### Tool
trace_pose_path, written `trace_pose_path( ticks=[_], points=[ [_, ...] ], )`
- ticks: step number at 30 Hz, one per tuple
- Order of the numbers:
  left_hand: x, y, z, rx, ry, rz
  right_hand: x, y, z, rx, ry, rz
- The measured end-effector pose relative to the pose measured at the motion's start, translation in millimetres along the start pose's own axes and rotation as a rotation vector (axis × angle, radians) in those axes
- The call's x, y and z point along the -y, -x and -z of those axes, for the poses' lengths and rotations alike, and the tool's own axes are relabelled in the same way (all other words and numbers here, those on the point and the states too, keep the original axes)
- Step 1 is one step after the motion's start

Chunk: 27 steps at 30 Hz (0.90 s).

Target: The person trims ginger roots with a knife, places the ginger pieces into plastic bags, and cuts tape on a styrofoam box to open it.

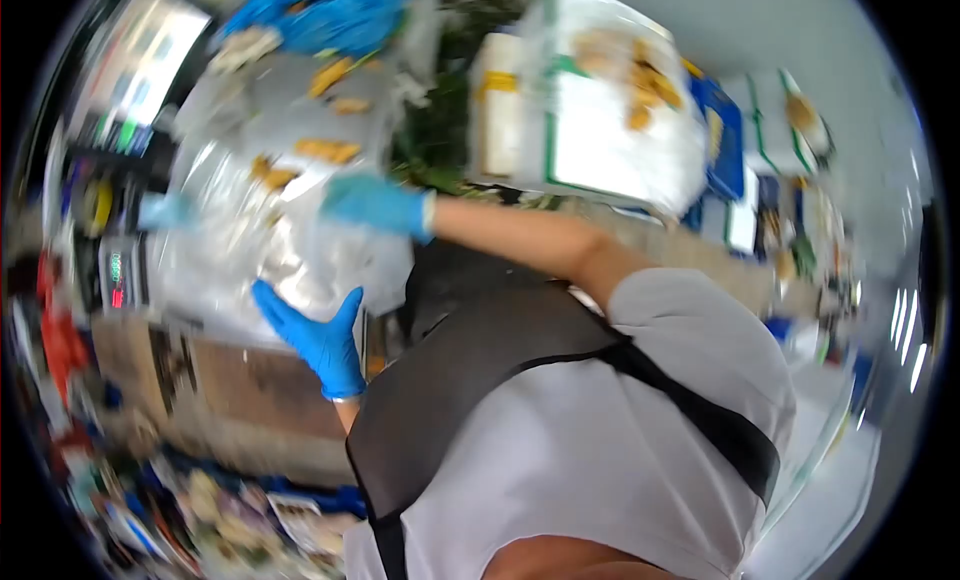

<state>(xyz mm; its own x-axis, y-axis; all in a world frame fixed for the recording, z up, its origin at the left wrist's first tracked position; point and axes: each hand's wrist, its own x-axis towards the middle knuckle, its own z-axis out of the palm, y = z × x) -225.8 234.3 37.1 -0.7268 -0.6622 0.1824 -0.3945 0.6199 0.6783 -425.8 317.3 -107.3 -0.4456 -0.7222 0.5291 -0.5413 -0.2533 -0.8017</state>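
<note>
My left hand (320, 340), in a blue glove, has its thumb spread away from its fingers and holds nothing. It is at the near edge of a table covered with clear plastic (200, 270). My right hand (378, 206), in a lighter blue glove, lies over crumpled, shiny clear plastic (285, 250). Motion smears its fingers, so whether it grips the plastic cannot be made out. Yellow-brown root-like pieces (328, 151) lie on the plastic just beyond my right hand, with more pieces (330, 77) farther up.
A blue plastic bag (345, 20) is at the top. White boxes (610, 130) with more yellow-brown pieces (648, 88) stand at upper right, beside leafy greens (437, 130). At left are a lit screen (155, 55) and a small digital display (116, 270). Mixed goods (230, 520) fill the lower left.
</note>
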Motion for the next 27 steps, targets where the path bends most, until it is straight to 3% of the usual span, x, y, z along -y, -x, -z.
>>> trace_pose_path(
  ticks=[1, 2, 3, 5, 6, 7, 8, 9, 10, 11, 12, 13, 14, 15, 16, 17, 19, 22, 25, 27],
  points=[
    [-15.3, -6.9, -8.1, -0.021, -0.006, -0.077, 67.1, -26.5, 9.1, 0.128, -0.203, -0.107],
    [-10.9, -15.5, -16.5, 0.014, -0.039, -0.054, 117.8, -36.9, 15.3, 0.217, -0.184, -0.243],
    [10.0, -20.6, -33.1, -0.011, 0.182, -0.014, 148.0, -40.9, 26.2, 0.312, -0.185, -0.374],
    [37.6, -33.0, -30.0, 0.350, 0.305, 0.163, 166.5, -42.5, 67.7, 0.328, -0.118, -0.486],
    [43.0, -35.1, -29.0, 0.388, 0.372, 0.184, 168.6, -35.8, 87.7, 0.347, -0.091, -0.539],
    [42.0, -34.1, -27.8, 0.421, 0.434, 0.213, 158.3, -26.8, 117.0, 0.314, -0.008, -0.500],
    [22.2, -33.6, -22.0, 0.423, 0.457, 0.196, 156.8, -19.4, 151.6, 0.143, -0.052, -0.644],
    [20.5, -33.0, -22.3, 0.408, 0.438, 0.329, 151.8, -9.3, 190.0, -0.004, 0.025, -0.598],
    [24.0, -33.4, -20.6, 0.397, 0.416, 0.460, 125.9, 10.9, 223.7, -0.247, -0.113, -0.619],
    [28.0, -33.2, -20.6, 0.388, 0.394, 0.589, 124.8, 24.9, 271.1, -0.337, 0.314, -0.714],
    [35.3, -29.9, -23.7, 0.359, 0.361, 0.557, 120.4, 46.9, 310.8, -0.534, 0.442, -0.786],
    [37.9, -27.5, -28.1, 0.323, 0.377, 0.554, 103.7, 79.9, 355.5, -0.566, 0.798, -0.816],
    [38.9, -26.3, -33.1, 0.289, 0.393, 0.553, 76.7, 124.8, 401.5, -0.590, 1.057, -0.675],
    [35.9, -28.3, -40.0, 0.256, 0.409, 0.553, 78.0, 148.6, 429.9, -0.647, 1.090, -0.746],
    [30.4, -32.0, -47.2, 0.244, 0.390, 0.554, 83.7, 163.7, 456.3, -0.558, 1.202, -0.985],
    [23.6, -36.9, -54.2, 0.262, 0.368, 0.521, 84.2, 183.2, 482.1, -0.363, 1.448, -1.045],
    [3.3, -47.8, -71.2, 0.294, 0.325, 0.456, 66.2, 229.7, 526.1, -0.255, 1.595, -0.997],
    [-37.1, -61.8, -102.7, 0.351, 0.476, 0.425, 47.6, 261.3, 568.0, -0.304, 1.297, -0.908],
    [-75.2, -72.2, -125.1, 0.468, 0.559, 0.496, 126.6, 204.3, 562.8, -0.230, 1.009, -1.213],
    [-84.8, -78.6, -136.8, 0.564, 0.612, 0.509, 137.3, 224.2, 579.8, -0.319, 0.743, -1.105]
  ],
)
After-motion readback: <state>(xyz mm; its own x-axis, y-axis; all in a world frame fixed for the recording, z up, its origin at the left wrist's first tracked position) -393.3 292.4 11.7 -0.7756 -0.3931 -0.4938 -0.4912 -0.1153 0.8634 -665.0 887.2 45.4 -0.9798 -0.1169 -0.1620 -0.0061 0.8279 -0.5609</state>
